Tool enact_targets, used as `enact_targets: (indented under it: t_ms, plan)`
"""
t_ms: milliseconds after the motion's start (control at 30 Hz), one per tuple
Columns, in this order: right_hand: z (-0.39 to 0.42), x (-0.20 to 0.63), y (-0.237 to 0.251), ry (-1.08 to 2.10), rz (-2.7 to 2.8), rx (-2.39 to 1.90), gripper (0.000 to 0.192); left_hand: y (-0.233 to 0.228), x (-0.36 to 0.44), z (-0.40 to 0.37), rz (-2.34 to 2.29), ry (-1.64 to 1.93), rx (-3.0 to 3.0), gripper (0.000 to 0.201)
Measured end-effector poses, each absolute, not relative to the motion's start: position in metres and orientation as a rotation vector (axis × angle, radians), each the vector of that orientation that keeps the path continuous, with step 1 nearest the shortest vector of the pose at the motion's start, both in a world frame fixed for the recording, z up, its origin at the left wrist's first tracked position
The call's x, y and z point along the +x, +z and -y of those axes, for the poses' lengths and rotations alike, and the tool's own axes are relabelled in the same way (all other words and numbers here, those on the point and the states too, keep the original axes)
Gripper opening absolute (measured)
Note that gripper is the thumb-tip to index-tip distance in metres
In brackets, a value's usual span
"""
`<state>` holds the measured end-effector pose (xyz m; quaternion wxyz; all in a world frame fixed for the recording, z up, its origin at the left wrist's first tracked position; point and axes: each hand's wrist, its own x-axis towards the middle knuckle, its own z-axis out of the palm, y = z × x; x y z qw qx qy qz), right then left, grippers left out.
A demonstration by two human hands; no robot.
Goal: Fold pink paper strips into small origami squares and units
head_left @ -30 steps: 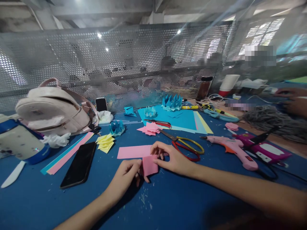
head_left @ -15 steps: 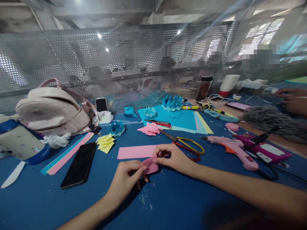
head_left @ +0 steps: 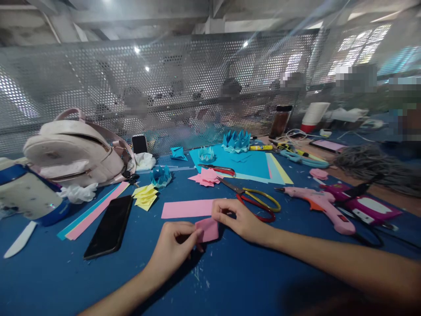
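Note:
A small folded piece of pink paper is held just above the blue table. My left hand pinches its left edge between thumb and fingers. At the upper right corner, my right hand has thumb and index finger closed together on the paper's edge. Behind the hands lies a flat pink paper strip, its right end partly covered by my right hand. Scissors with red and yellow handles lie just beyond that hand. Pink folded pieces are piled by the scissor tips.
Yellow folded pieces, a black phone and coloured strips lie left. Blue paper crowns stand at the back. A pink glue gun and purple power bank are right. A backpack sits back left.
My right fingers have drawn back slightly to the right, uncovering more of the pink piece, whose right edge now shows. A co-worker's hand at far right has left the spot.

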<state>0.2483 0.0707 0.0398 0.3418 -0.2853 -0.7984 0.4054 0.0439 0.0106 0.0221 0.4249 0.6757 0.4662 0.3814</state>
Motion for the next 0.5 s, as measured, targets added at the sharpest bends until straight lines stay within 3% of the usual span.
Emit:
enact_targets:
  t_ms: [500]
  plan:
    - [-0.0635, 0.247, 0.0355, 1.004, 2.12, -0.841, 0.045, 0.0244, 0.0464, -0.0137, -1.112, 0.986, 1.472, 0.056]
